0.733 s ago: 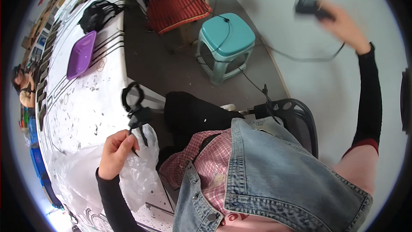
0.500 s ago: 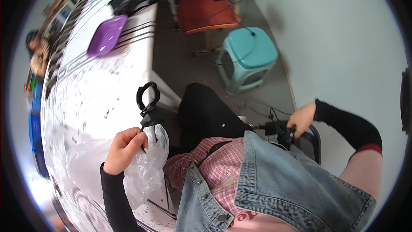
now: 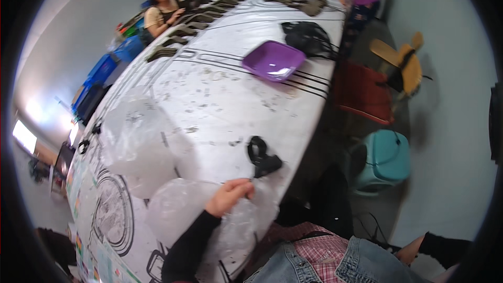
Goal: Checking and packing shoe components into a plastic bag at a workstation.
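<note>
View has swung up since earlier; right arm dropped from overhead, now low at the person's side, right hand (image 3: 407,255) mostly hidden, grip can't tell. Left hand (image 3: 229,197) pinched shut on clear plastic bag (image 3: 178,209) on table (image 3: 220,99). Black scissors (image 3: 262,158) just beyond fingers; purple tray (image 3: 273,61) well beyond.

black sleeves, denim vest, plaid shirt
</note>
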A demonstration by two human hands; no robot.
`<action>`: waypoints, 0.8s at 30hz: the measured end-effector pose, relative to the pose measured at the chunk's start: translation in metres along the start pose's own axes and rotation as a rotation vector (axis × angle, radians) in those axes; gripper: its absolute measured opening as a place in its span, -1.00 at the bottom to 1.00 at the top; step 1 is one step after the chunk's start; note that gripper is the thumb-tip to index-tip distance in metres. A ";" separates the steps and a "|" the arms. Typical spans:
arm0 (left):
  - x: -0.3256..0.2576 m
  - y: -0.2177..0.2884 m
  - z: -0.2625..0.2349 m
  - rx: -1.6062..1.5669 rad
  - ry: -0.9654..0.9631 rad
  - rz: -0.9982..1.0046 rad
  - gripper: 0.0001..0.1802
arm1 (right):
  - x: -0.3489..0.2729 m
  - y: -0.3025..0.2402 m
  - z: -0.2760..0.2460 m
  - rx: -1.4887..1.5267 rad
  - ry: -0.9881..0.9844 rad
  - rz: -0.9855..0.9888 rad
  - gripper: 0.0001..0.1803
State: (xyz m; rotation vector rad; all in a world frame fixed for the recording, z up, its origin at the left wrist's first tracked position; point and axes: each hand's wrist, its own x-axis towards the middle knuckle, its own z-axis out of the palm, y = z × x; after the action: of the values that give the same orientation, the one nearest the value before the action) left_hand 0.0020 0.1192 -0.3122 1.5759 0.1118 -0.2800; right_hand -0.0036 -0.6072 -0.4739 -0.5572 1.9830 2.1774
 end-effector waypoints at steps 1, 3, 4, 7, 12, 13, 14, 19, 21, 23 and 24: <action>0.010 -0.011 -0.002 -0.053 -0.019 -0.020 -0.67 | -0.021 -0.020 0.013 -0.018 0.024 0.013 -0.67; 0.013 -0.016 0.002 -0.144 -0.024 -0.014 -0.67 | -0.059 -0.051 0.033 -0.166 0.159 -0.046 -0.68; 0.011 -0.016 0.002 -0.128 -0.037 0.000 -0.69 | -0.082 -0.064 0.053 -0.252 0.227 -0.074 -0.68; 0.009 -0.024 0.008 -0.187 -0.103 0.016 -0.69 | -0.142 -0.092 0.113 -0.504 0.415 -0.162 -0.69; 0.012 -0.029 0.005 -0.266 -0.183 0.010 -0.68 | -0.197 -0.111 0.195 -0.856 0.662 -0.346 -0.70; 0.012 -0.030 0.006 -0.260 -0.193 0.015 -0.69 | -0.203 -0.110 0.204 -0.914 0.711 -0.382 -0.70; 0.010 -0.031 0.007 -0.255 -0.187 0.022 -0.69 | -0.208 -0.108 0.211 -0.971 0.759 -0.417 -0.70; 0.011 -0.024 0.002 -0.243 -0.183 0.041 -0.69 | -0.204 -0.093 0.238 -1.215 0.962 -0.581 -0.70; 0.007 -0.023 -0.002 -0.204 -0.164 0.051 -0.68 | -0.192 -0.078 0.247 -1.298 1.028 -0.642 -0.70; 0.009 -0.024 0.000 -0.177 -0.119 0.082 -0.68 | -0.183 -0.060 0.247 -1.377 1.102 -0.691 -0.70; 0.012 -0.025 0.001 -0.162 -0.117 0.091 -0.68 | -0.177 -0.048 0.246 -1.415 1.140 -0.713 -0.70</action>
State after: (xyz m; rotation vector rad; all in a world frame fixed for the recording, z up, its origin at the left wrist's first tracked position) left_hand 0.0070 0.1182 -0.3397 1.3968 -0.0279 -0.2846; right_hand 0.1338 -0.3348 -0.4392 -2.4666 -0.3054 2.4436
